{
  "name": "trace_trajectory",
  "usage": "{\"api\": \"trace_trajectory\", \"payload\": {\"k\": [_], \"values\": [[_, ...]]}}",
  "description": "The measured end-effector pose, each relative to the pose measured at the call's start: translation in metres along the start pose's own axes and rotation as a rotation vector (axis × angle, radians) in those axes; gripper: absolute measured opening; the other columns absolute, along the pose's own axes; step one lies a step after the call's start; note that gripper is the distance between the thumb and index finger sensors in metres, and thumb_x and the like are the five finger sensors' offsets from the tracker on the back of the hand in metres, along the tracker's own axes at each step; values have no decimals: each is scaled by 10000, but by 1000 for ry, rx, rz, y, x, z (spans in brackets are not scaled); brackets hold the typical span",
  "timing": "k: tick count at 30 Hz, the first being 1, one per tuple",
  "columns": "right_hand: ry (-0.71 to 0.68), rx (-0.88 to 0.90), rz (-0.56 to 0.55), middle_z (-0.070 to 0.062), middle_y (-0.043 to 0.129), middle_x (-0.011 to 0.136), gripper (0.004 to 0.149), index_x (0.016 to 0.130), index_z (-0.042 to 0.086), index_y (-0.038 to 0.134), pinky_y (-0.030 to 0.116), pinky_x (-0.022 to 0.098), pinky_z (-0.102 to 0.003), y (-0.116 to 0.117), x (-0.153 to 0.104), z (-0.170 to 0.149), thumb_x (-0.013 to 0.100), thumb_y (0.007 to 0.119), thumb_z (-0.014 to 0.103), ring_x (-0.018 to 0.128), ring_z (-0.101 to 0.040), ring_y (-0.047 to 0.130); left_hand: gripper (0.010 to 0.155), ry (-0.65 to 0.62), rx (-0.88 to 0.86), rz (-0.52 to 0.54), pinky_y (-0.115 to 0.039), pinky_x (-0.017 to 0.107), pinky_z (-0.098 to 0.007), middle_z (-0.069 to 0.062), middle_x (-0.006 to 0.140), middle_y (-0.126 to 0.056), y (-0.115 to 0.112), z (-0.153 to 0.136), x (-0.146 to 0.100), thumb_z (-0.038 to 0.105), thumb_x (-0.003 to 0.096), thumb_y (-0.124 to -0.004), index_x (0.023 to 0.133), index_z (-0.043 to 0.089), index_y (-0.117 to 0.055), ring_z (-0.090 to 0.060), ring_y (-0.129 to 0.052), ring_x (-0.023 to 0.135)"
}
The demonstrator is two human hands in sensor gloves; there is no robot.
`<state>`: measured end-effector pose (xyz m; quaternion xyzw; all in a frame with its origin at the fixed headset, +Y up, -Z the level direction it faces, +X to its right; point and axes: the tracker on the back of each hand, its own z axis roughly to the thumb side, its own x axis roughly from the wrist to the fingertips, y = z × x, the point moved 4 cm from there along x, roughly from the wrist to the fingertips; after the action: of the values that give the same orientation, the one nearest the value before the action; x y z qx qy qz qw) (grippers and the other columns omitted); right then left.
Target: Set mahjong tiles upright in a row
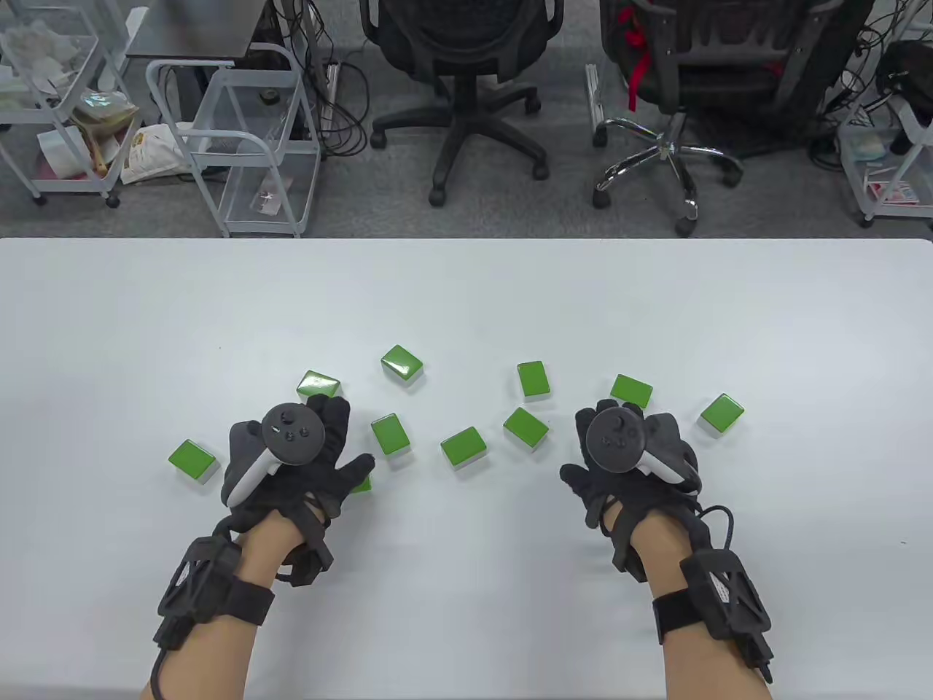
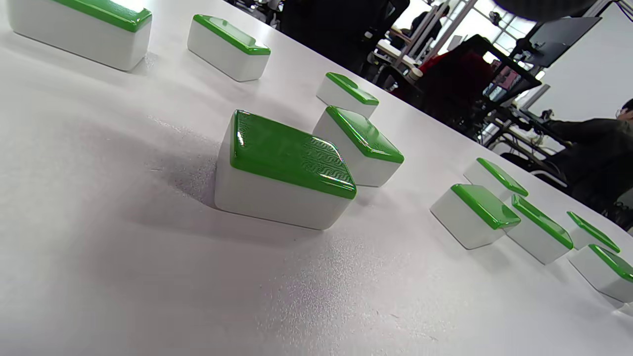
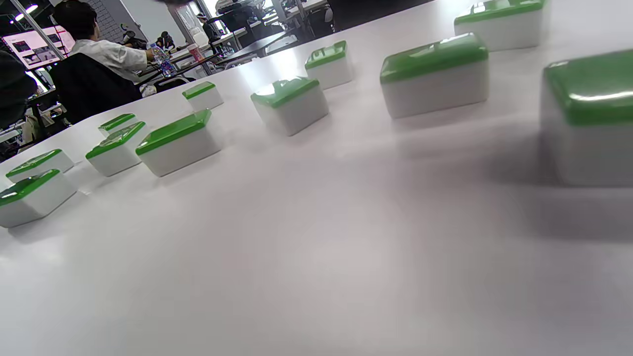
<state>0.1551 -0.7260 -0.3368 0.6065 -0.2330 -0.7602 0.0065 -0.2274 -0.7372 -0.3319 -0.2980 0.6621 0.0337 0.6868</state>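
Observation:
Several mahjong tiles lie flat on the white table (image 1: 466,306), green backs up, none standing. My left hand (image 1: 348,437) is palm down with its fingers spread and holds nothing. One tile (image 1: 362,483) peeks out from under its thumb, and another (image 1: 391,434) lies just right of the fingers. The left wrist view shows a tile (image 2: 284,170) close up, with no fingers in it. My right hand (image 1: 583,445) is palm down and empty, just below a tile (image 1: 631,390). The right wrist view shows a blurred tile (image 3: 588,113) close by.
More flat tiles lie at the far left (image 1: 193,461), at the back (image 1: 401,364), in the middle (image 1: 463,447) and at the far right (image 1: 721,415). Office chairs (image 1: 459,87) and wire carts (image 1: 240,138) stand beyond the table's far edge.

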Motion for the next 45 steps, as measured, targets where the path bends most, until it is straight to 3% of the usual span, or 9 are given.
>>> {"api": "trace_trajectory", "payload": {"k": [15, 20, 24, 27, 30, 36, 45], "values": [[-14, -4, 21, -222, 169, 1017, 789, 966, 94, 293, 231, 572, -756, 1, 0, -2, 366, 648, 465, 895, -570, 147, 883, -11, 8, 1, -274, 773, -568, 50, 1098, -73, 1, 2, -1, 688, 287, -607, 963, 382, -129, -310, -138, 1074], [-21, -107, 5, -215, 239, 1025, 768, 964, 106, 341, 275, 583, -752, -4, 1, 1, 368, 705, 425, 916, -566, 240, 880, -8, 8, 7, -274, 774, -567, 51, 1098, -74, 2, 1, 0, 686, 288, -607, 964, 382, -131, -309, -138, 1074], [70, -194, -104, -242, 467, 1017, 763, 954, 92, 453, 437, 588, -726, -16, 2, -5, 354, 737, 467, 900, -566, 548, 880, -5, 16, 7, -274, 773, -567, 51, 1098, -73, 2, 1, 0, 686, 288, -607, 964, 383, -132, -310, -138, 1073], [145, -278, -210, -222, 771, 906, 723, 905, 81, 624, 585, 561, -690, -26, 9, -6, 340, 753, 513, 758, -521, 825, 881, -7, 10, 15, -273, 774, -567, 50, 1098, -73, 3, 1, -1, 686, 288, -608, 964, 383, -132, -310, -136, 1073], [210, -380, -241, -192, 917, 784, 713, 856, 85, 726, 670, 522, -659, -29, 19, -4, 329, 755, 565, 623, -473, 947, 880, -5, 5, 19, -273, 774, -567, 51, 1098, -73, 4, 1, -1, 686, 288, -607, 964, 383, -132, -309, -136, 1073], [309, -555, -154, -180, 964, 735, 733, 829, 84, 766, 700, 506, -645, -22, 45, -2, 325, 732, 615, 570, -457, 980, 880, 2, 6, 18, -273, 774, -567, 50, 1098, -74, 5, -1, 0, 686, 288, -607, 964, 383, -132, -310, -136, 1072], [431, -629, -21, -207, 986, 705, 788, 826, 20, 737, 733, 484, -647, -3, 74, -5, 327, 768, 630, 537, -454, 1016, 880, 6, 9, 8, -273, 773, -567, 50, 1099, -73, 4, -3, 2, 687, 288, -607, 964, 383, -132, -311, -131, 1071]]}}
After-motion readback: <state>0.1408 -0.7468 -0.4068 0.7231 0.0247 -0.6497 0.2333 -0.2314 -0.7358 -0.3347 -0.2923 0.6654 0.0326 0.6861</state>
